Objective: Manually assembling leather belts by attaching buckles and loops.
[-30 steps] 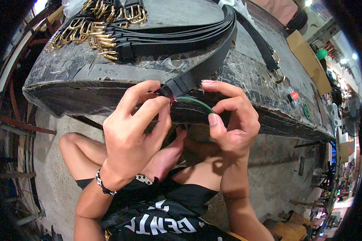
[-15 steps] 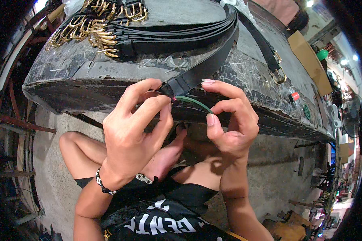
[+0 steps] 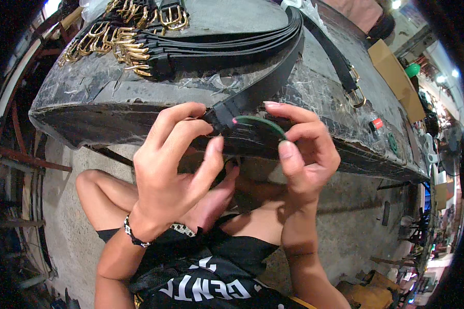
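Observation:
My left hand [image 3: 172, 154] is at the near end of a black belt [image 3: 258, 90], which reaches over the table's front edge. Its upper fingers curl against the belt end, while the thumb is lifted away below. Between thumb and forefinger, my right hand [image 3: 307, 149] pinches a thin, bent green strip [image 3: 260, 121]. The strip's pink tip is close to the belt's end loop; whether they touch is unclear. My left fingers partly hide the belt end.
Several black belts with gold buckles [image 3: 131, 49] are stacked on the worn dark table [image 3: 108, 92]. Another belt [image 3: 335, 51] curves down at right. Beyond it are a clear bottle with a red label [image 3: 377, 124], a green coil [image 3: 393, 143] and a cardboard box [image 3: 394, 74].
My right hand has moved slightly right with the green strip, whose pink tip has come away from my left fingers. My left thumb has spread away from the forefinger.

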The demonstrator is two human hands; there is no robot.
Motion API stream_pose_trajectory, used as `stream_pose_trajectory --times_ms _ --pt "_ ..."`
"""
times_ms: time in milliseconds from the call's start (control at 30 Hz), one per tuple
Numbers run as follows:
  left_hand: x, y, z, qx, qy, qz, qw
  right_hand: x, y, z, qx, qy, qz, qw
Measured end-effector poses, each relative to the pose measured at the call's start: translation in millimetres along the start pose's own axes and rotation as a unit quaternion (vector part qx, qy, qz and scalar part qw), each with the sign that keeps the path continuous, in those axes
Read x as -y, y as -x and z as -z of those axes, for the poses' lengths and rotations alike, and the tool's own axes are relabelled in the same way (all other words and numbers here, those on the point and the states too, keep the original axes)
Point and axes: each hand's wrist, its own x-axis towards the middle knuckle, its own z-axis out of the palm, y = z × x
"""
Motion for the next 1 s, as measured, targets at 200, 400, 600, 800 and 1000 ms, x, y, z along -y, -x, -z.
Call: stream_pose_trajectory --times_ms 200,400,600,800,1000 --pt "19.8 2.4 -17.8 -0.046 -0.151 -0.077 0.984 15.5 -7.8 6.3 -0.036 -0.103 -0.077 0.991" --pt "6.5 -16.0 6.3 -0.056 -0.103 -0.097 0.988 34.0 -19.4 40.3 0.029 -0.033 -0.093 0.995" --pt "3.5 -43.2 37.9 0.034 0.092 0.192 0.976 40.0 -23.5 55.8 0.014 0.004 -0.087 0.996" --pt "23.0 -59.6 41.7 -0.047 -0.139 -0.091 0.985 32.1 -24.1 55.8 0.018 0.044 -0.115 0.992" --pt "35.7 3.4 20.2 0.012 -0.252 -0.222 0.942 37.2 -40.3 67.7 0.140 0.132 -0.088 0.977"
